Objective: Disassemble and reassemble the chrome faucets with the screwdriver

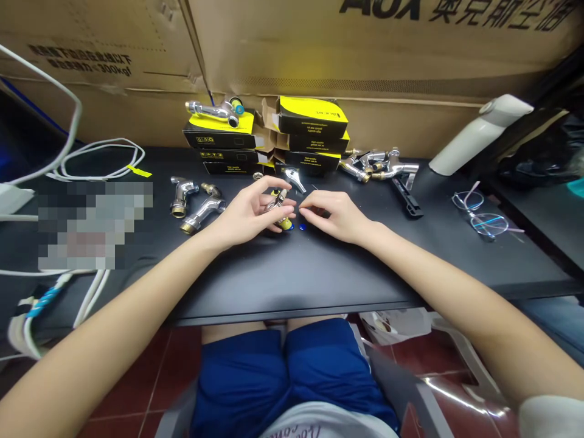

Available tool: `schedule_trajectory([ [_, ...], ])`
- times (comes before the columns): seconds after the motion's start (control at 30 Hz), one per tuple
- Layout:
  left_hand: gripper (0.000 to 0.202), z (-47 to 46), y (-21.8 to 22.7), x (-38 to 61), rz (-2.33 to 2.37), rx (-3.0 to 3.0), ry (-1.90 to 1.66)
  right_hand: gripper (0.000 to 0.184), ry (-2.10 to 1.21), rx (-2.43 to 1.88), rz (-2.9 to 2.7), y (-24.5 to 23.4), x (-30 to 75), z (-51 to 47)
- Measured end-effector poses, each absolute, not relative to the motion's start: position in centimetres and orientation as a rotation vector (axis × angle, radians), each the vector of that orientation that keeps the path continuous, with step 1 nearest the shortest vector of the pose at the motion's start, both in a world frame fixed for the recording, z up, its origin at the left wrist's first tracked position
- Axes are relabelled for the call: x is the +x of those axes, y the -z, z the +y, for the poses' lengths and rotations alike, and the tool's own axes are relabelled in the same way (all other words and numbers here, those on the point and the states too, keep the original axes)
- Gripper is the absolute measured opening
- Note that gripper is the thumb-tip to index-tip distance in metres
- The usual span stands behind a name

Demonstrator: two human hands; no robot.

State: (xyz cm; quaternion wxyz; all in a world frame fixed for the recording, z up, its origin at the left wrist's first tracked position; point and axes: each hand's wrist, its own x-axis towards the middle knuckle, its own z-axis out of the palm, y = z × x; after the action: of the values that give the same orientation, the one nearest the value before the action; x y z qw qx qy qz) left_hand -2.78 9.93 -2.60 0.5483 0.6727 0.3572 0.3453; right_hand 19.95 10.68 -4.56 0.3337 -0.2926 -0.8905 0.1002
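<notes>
My left hand (pixel 249 213) holds a small chrome faucet body (pixel 278 202) with a yellow part at its lower end (pixel 285 224). My right hand (pixel 331 216) sits just to the right, its fingertips pinched together. I cannot tell whether something tiny lies between them. Two small blue pieces (pixel 295 226) lie on the black table (pixel 292 280) below my fingers. A chrome lever handle (pixel 294 179) rests just above my hands. Two chrome faucet bodies (pixel 197 205) stand to the left of my left hand.
Yellow-and-black boxes (pixel 274 137) are stacked at the back, with a chrome faucet (pixel 213 112) on top. More chrome fittings (pixel 378 167) lie to their right. Eyeglasses (pixel 479 213), a white bottle (pixel 479 135) and white cables (pixel 100 161) sit on or beside the table.
</notes>
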Motion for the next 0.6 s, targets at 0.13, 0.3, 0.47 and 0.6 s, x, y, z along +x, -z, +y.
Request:
schedule_trajectory([
  [0.13,0.040,9.94,2.38,-2.70,0.875,1.643,-0.842,0.013,-0.256,-0.774,-2.324,4.56,19.92,10.68],
  [0.3,0.037,10.02,2.31,-2.71,0.899,1.665,-0.836,0.014,-0.260,-0.766,-2.332,4.69,19.98,10.79],
  [0.47,0.034,10.05,2.22,-2.82,0.905,1.694,-0.852,0.015,-0.252,-0.786,-2.341,4.79,20.04,10.84],
  [0.6,0.034,10.08,2.26,-2.88,0.903,1.755,-0.858,0.015,-0.257,-0.788,-2.343,4.77,20.02,10.82],
])
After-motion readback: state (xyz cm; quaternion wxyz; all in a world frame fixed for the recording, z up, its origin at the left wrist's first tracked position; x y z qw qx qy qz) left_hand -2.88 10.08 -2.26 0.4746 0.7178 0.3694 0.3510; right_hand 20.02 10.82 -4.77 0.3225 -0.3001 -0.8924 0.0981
